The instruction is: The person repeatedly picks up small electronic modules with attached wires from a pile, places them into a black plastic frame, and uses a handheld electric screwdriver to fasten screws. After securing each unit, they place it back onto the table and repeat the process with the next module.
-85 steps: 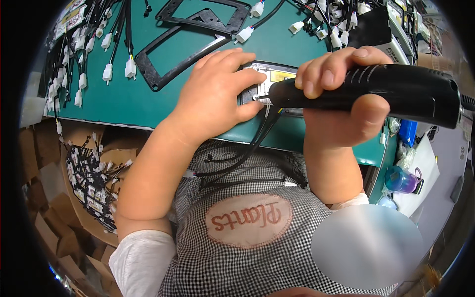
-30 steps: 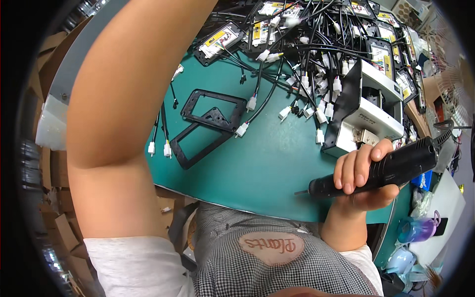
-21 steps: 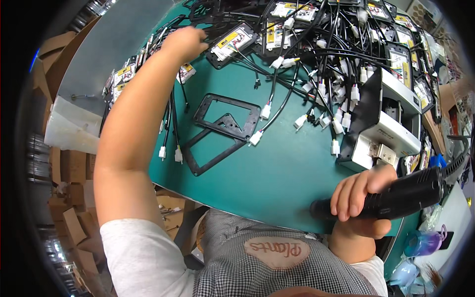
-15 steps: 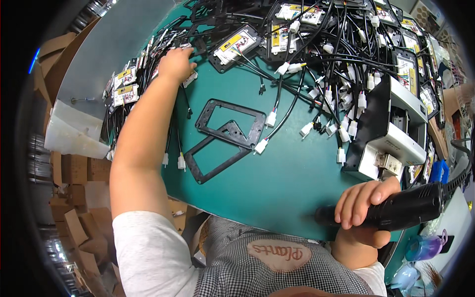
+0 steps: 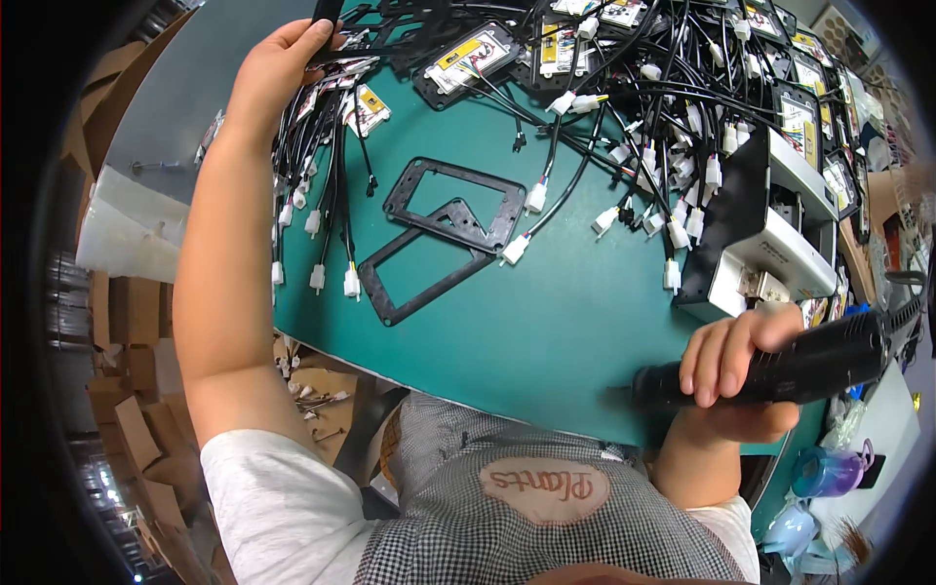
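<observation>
My left hand point(image 5: 278, 68) reaches to the far left of the table, its fingers closed on a black plastic piece point(image 5: 328, 12) that is partly cut off by the picture's upper edge. Below that hand lies a bunch of black cables with white plugs point(image 5: 351, 281). Two black rectangular frames point(image 5: 458, 203) overlap on the table mid-left, apart from both hands. At the right front, my right hand point(image 5: 731, 361) is wrapped round a black electric screwdriver point(image 5: 809, 361), whose tip points left over the table's front edge.
Wired circuit boards in black housings point(image 5: 468, 63) and tangled cables fill the back of the green table point(image 5: 546, 322). A black and silver metal device point(image 5: 770, 239) stands at the right. Cardboard boxes point(image 5: 146, 312) are at the left, and a purple-blue bottle point(image 5: 829, 470) is at the lower right.
My left hand has moved away and to the left, and a black plastic piece now shows in it. The right hand with the screwdriver has risen slightly in the view.
</observation>
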Demonstrator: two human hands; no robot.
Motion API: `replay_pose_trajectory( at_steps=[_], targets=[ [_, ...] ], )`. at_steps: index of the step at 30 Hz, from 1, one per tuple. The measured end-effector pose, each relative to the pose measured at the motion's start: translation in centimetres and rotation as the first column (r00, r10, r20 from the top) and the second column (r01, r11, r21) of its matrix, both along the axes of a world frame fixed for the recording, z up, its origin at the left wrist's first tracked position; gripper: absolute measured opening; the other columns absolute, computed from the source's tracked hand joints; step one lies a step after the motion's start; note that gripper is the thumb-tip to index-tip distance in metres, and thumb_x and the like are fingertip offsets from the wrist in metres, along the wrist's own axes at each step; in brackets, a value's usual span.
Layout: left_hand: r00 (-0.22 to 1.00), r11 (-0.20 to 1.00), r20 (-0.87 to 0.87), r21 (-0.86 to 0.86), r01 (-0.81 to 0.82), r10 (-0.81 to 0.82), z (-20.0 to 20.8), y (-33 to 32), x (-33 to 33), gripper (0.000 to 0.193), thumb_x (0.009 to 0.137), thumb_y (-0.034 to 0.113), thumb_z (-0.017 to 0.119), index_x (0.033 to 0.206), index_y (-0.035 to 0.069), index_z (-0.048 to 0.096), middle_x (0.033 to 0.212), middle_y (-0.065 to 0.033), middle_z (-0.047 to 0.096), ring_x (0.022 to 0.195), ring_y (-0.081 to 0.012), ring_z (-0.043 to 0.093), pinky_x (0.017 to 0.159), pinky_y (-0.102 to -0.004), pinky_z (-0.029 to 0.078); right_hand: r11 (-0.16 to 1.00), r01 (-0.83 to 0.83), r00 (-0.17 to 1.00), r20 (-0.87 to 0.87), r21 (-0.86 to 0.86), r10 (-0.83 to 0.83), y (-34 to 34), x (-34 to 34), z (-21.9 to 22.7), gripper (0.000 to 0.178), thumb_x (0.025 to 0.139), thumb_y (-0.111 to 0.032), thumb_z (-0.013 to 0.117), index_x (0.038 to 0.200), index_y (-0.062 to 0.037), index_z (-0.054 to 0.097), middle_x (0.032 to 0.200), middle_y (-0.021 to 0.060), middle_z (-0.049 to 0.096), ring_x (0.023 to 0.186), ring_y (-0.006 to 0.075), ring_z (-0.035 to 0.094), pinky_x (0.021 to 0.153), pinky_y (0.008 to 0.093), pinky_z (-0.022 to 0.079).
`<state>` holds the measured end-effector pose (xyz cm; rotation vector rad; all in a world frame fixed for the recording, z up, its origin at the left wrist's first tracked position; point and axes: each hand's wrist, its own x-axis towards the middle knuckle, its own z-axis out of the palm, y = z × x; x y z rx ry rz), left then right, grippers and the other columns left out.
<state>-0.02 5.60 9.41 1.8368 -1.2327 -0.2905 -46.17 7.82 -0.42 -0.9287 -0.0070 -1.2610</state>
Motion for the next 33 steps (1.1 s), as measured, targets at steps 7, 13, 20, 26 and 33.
replay_pose_trajectory(
  at_steps=[7,13,20,26,33],
  targets=[
    [0.572,0.768,0.589,0.136,0.626,-0.571,-3.1,8.5,-14.7,0.036,0.077,-0.002,0.066,0.11,0.014,0.071,0.117,-0.0111,0.064,0.097,-0.025,0.064,0.079,-0.0337,0.053,0.995,-0.092,0.988,0.126,0.049,0.085,-1.4,-1.0,-0.4,0.065,0.081,-0.055,0.07,0.113,-0.0044,0.045,0.071,0.0007,0.052,0.052,0.012,0.053,0.049,0.0279,0.047],
    [0.297,0.611,0.58,0.474,0.634,-0.758,-9.1,12.9,-20.2,0.038,0.08,0.007,0.06,0.115,0.021,0.068,0.128,-0.0144,0.058,0.11,-0.0341,0.061,0.088,-0.0401,0.052,0.984,-0.175,0.969,0.174,-0.017,0.175,-3.1,-2.1,-1.5,0.068,0.088,-0.057,0.06,0.125,-0.0012,0.049,0.08,0.0035,0.053,0.062,0.0151,0.055,0.063,0.0329,0.049],
    [0.497,0.7,0.498,0.427,0.572,-0.71,-10.6,13.9,-20.4,0.047,0.074,0.006,0.068,0.12,0.016,0.065,0.133,-0.0158,0.054,0.116,-0.0345,0.055,0.097,-0.0431,0.046,0.984,-0.181,0.977,0.116,0.003,0.179,-3.5,-2.3,-2.1,0.065,0.089,-0.057,0.056,0.123,-0.0023,0.052,0.082,0.004,0.053,0.067,0.0157,0.055,0.065,0.0337,0.05],
    [0.604,0.787,0.507,0.349,0.51,-0.616,-12.2,12.6,-22.9,0.044,0.074,0.025,0.075,0.115,0.014,0.067,0.132,-0.0136,0.055,0.115,-0.0336,0.054,0.096,-0.0438,0.044,0.981,-0.196,0.974,0.118,0.01,0.193,-3.8,-2.6,-2.1,0.061,0.091,-0.055,0.053,0.122,-0.0026,0.054,0.081,0.0044,0.054,0.067,0.0166,0.054,0.065,0.0355,0.047],
    [0.674,0.783,0.399,0.342,0.52,-0.622,-13.3,11.6,-24.7,0.029,0.079,0.024,0.072,0.101,0.006,0.071,0.083,-0.0112,0.064,0.075,-0.03,0.061,0.066,-0.0403,0.05,0.986,-0.161,0.977,0.15,0.046,0.153,-4.4,-3.0,-2.2,0.06,0.092,-0.055,0.053,0.121,-0.0024,0.055,0.081,0.0048,0.054,0.066,0.0165,0.054,0.065,0.0352,0.046]
  ],
)
